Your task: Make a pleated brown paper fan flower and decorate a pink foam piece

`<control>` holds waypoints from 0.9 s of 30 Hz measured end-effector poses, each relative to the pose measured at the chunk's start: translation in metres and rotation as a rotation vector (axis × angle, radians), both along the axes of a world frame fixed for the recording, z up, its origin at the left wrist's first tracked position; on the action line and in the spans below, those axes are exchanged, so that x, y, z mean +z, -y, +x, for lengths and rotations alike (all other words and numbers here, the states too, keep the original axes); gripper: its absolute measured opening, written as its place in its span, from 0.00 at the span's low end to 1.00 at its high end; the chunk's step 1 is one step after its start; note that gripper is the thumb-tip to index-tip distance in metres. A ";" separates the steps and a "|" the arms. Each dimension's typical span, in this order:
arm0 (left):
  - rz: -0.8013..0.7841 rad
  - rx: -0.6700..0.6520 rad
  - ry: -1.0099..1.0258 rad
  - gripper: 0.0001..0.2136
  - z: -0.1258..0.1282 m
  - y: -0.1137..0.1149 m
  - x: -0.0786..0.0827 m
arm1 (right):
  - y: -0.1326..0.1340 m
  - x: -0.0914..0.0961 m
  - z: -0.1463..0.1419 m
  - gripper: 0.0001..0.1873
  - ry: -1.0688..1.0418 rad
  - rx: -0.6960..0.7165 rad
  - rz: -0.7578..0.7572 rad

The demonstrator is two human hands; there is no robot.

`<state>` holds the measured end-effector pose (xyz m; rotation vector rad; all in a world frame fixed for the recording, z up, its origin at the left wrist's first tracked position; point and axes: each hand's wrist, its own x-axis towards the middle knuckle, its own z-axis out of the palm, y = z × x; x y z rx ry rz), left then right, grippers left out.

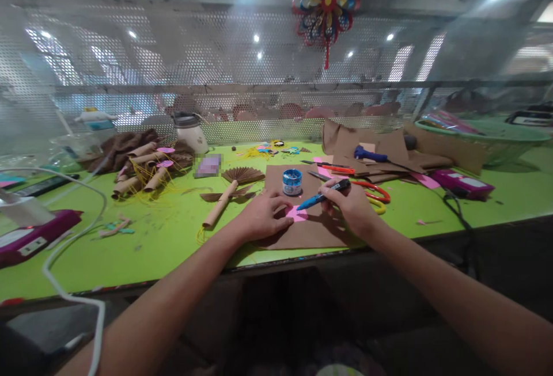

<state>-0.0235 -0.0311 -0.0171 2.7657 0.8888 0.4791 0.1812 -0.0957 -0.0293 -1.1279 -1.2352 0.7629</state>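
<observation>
My right hand [351,206] is closed around a blue marker [317,198] with a black end. The marker's tip touches a small pink paper [298,213], where a faint mark shows. My left hand [268,215] lies at the paper's left edge, thumb and fingers apart, its fingertips on the paper. Under both is a sheet of brown paper [276,180]. A small jar [292,183] with blue around its rim stands just behind the pink paper. To the left of my left hand lies a rolled brown paper tube [220,206] with pleated brown fans [243,175].
Scissors [380,193] with red and yellow handles and a blue glue gun [370,155] lie to the right. Several paper tubes [158,179] with yellow strings are piled left. A white cable [82,243] crosses the left edge. Purple power strips [462,184] flank the table; a green basket [496,140] stands far right.
</observation>
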 end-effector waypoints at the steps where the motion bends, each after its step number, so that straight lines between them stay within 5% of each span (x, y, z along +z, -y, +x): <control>1: 0.000 0.002 -0.007 0.15 0.000 0.000 0.000 | 0.000 0.000 0.000 0.10 -0.006 0.001 -0.009; 27: -0.007 -0.008 -0.003 0.17 -0.001 -0.004 -0.004 | 0.000 0.001 -0.002 0.12 -0.044 0.048 -0.062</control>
